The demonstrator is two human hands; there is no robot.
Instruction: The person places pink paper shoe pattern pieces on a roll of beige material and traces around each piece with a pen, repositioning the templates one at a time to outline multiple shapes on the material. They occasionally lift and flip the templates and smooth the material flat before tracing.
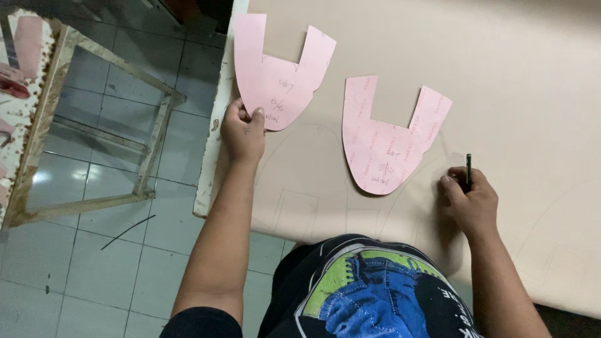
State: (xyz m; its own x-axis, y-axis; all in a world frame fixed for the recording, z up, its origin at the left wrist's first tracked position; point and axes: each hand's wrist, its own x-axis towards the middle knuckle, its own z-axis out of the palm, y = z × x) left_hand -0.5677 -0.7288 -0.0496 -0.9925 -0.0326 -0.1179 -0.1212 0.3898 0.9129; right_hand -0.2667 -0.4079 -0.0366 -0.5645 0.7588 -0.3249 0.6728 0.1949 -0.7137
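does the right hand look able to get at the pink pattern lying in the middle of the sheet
Probably yes. The right hand rests on the beige sheet just beside the middle pink pattern, with bare sheet between them. It already has a grip on a dark pen, so that would likely hamper picking the pattern up.

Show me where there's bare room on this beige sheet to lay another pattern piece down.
Bare: the beige sheet right of the second pink pattern, above the right hand. Crowded: the near left edge, where the left hand holds the first pink pattern, amid traced outlines.
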